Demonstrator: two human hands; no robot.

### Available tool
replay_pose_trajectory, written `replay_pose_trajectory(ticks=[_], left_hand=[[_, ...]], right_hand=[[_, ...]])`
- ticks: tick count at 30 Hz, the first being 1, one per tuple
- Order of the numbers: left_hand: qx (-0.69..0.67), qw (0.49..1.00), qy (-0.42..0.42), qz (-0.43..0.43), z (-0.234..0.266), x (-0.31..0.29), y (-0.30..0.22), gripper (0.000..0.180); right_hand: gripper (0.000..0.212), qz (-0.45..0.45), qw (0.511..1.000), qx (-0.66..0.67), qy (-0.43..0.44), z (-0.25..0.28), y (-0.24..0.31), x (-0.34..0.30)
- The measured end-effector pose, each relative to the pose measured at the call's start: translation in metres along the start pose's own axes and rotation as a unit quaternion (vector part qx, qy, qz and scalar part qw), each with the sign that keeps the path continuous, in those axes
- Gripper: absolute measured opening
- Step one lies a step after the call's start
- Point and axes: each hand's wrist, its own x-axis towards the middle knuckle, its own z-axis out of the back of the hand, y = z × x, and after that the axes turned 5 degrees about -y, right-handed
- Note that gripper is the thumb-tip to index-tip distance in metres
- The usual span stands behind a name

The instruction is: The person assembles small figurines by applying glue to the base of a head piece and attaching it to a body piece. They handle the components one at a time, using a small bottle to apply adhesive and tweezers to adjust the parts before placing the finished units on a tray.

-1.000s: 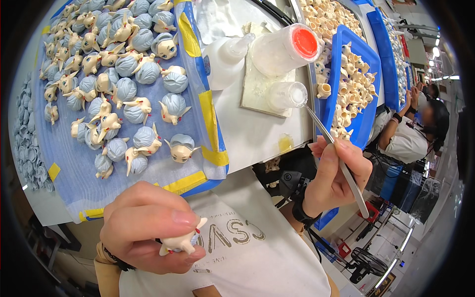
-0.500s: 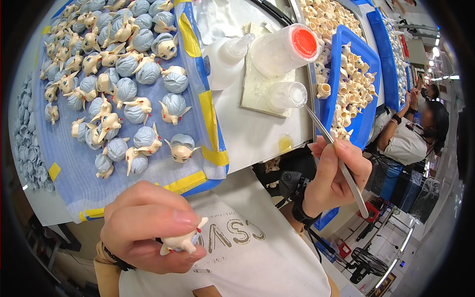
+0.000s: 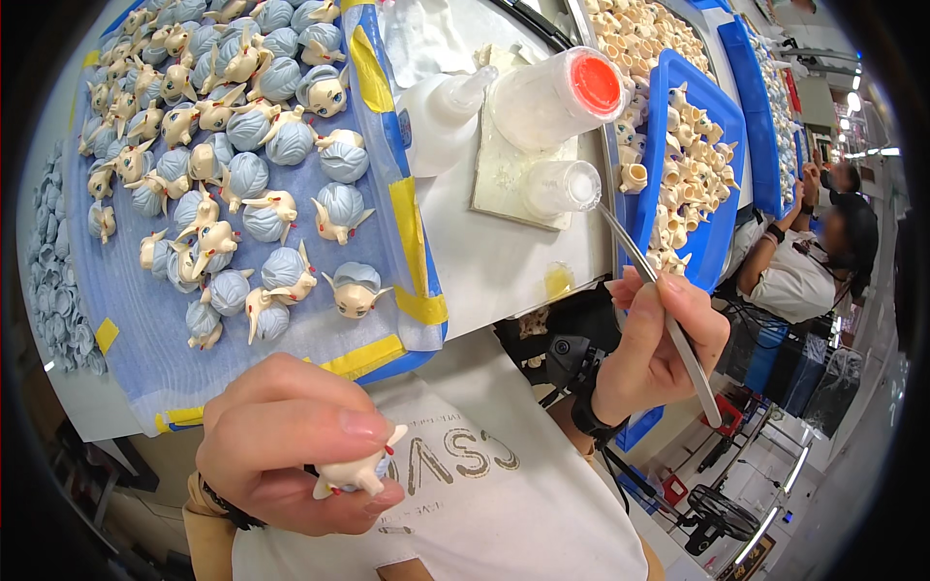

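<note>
My left hand [image 3: 291, 441] pinches a small doll head [image 3: 354, 473] between thumb and fingers, low over my lap. Skin-coloured pointed ears with red dots stick out of the grip; most of its face and hair is hidden. My right hand [image 3: 659, 334] closes round metal tweezers [image 3: 668, 315], held like a pen. Their thin tip points up and left, beside a small clear cup [image 3: 564, 188]; I cannot tell whether it touches. Left of the hands, a paper-lined blue tray [image 3: 126, 349] carries rows of blue-haired doll heads [image 3: 341, 215].
A white squeeze bottle [image 3: 441, 121] and a translucent jar with a red top [image 3: 547, 97] stand behind the cup, near a pale board [image 3: 494, 179]. At right, a blue bin [image 3: 731, 107] holds skin-coloured head parts [image 3: 683, 184]. Blue hair pieces [image 3: 53, 281] lie far left. A co-worker [image 3: 794, 261] sits at right.
My right hand and the tweezers have shifted very slightly. The doll head and my left hand keep their place. In the background, the co-worker's hands have moved a little.
</note>
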Motion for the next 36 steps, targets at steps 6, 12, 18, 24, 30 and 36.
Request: replay_pose_trajectory(ticks=[6, 12, 18, 24, 30, 36], left_hand=[[-0.001, 1.000, 0.000, -0.002, 0.000, 0.000, 0.000, 0.041], [-0.001, 1.000, -0.004, -0.003, -0.001, 0.000, 0.001, 0.041], [-0.026, 0.999, -0.019, 0.006, -0.002, -0.002, 0.003, 0.042], [-0.050, 0.998, -0.025, 0.034, 0.001, -0.001, 0.002, 0.042], [0.006, 0.999, 0.019, -0.033, 0.007, -0.005, 0.005, 0.045], [-0.053, 0.998, -0.036, -0.027, 0.002, -0.009, 0.004, 0.031]], right_hand=[[0.014, -0.016, 0.999, -0.027, 0.010, 0.001, 0.002, -0.001], [0.017, -0.010, 1.000, -0.022, 0.002, 0.000, 0.000, -0.001], [0.019, -0.012, 1.000, -0.011, -0.014, -0.003, 0.001, -0.002], [0.023, 0.114, 0.990, 0.018, 0.085, 0.010, 0.013, 0.004], [0.023, 0.136, 0.981, 0.117, 0.076, -0.007, 0.030, -0.005], [0.021, 0.134, 0.982, 0.114, 0.069, -0.012, 0.043, -0.009]])
